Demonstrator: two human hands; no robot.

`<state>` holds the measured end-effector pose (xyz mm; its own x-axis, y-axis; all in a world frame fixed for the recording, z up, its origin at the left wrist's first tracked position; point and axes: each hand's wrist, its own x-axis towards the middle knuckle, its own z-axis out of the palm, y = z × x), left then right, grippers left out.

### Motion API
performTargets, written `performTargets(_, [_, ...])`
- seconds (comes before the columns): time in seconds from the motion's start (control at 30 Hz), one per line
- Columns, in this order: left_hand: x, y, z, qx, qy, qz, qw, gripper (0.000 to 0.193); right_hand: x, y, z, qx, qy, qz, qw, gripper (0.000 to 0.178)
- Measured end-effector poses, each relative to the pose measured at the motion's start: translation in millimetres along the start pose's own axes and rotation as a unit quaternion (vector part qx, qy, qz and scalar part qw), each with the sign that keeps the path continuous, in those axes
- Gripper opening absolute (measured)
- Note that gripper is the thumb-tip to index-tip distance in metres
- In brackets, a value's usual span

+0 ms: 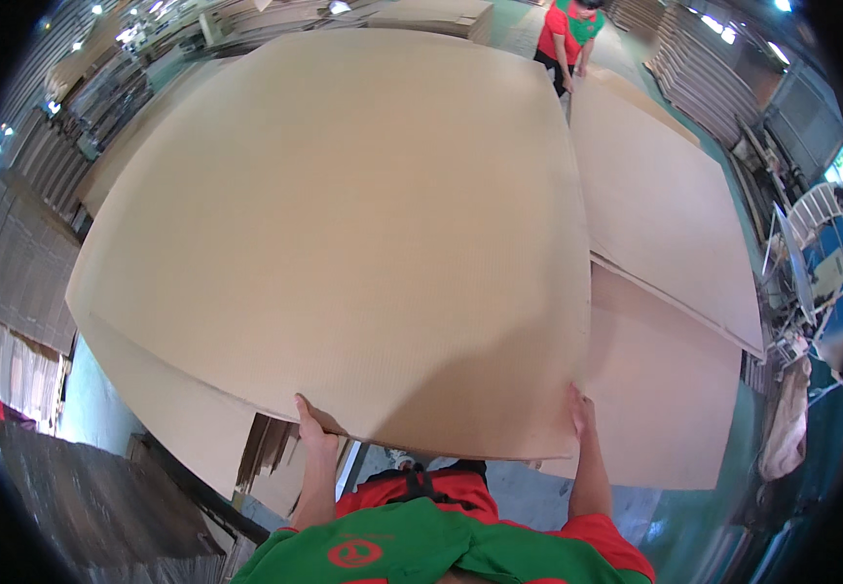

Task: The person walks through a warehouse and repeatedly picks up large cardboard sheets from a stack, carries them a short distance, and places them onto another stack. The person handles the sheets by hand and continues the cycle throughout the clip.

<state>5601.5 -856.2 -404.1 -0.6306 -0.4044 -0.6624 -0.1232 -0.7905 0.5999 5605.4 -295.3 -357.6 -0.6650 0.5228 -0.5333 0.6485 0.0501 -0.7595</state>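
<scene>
A large tan cardboard sheet [344, 214] spreads out in front of me and fills most of the view. My left hand [316, 423] grips its near edge, thumb on top and the fingers hidden underneath. At the near right corner, my right hand [582, 409] holds the sheet's right side, its fingers partly hidden by the edge. Under and to the right lie more cardboard sheets, an upper one [665, 204] and a lower one [665, 389]. Another sheet [173, 399] shows beneath the large one at the near left.
A co-worker [568, 39] in red and green stands at the far right corner, hands at the sheets' edge. Stacks of cardboard [704, 68] line the far right, with wrapped stacks [100, 506] at the near left. A white metal frame [811, 243] stands at the right.
</scene>
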Motion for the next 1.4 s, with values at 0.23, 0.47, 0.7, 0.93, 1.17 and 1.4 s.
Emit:
performTargets(0.23, [-15.4,15.6,5.4,-0.052,-0.060,0.077,0.994,0.062,-4.2,34.1,-5.9,-0.059,0.053,0.032,0.996,0.085])
performTargets(0.47, [8.0,8.7,0.8,-0.050,-0.025,0.131,0.990,0.065,-8.3,43.1,16.1,-0.188,0.187,0.007,0.964,0.093])
performTargets(0.7, [-10.8,20.8,2.6,-0.008,-0.071,0.078,0.994,0.076,-7.4,46.0,11.3,-0.186,0.168,0.006,0.968,0.092])
performTargets(0.93, [-10.3,25.6,1.0,0.002,-0.106,0.060,0.992,0.075,-17.4,36.3,12.2,-0.207,0.190,0.024,0.959,0.092])
performTargets(1.17, [-11.2,25.3,-2.0,0.016,-0.126,0.059,0.990,0.072,-18.1,37.7,7.9,-0.207,0.193,-0.001,0.959,0.091])
performTargets(1.4, [-18.6,33.6,-8.5,-0.059,-0.111,0.043,0.991,0.067,-16.1,68.8,-5.0,-0.202,0.158,0.001,0.967,0.088])
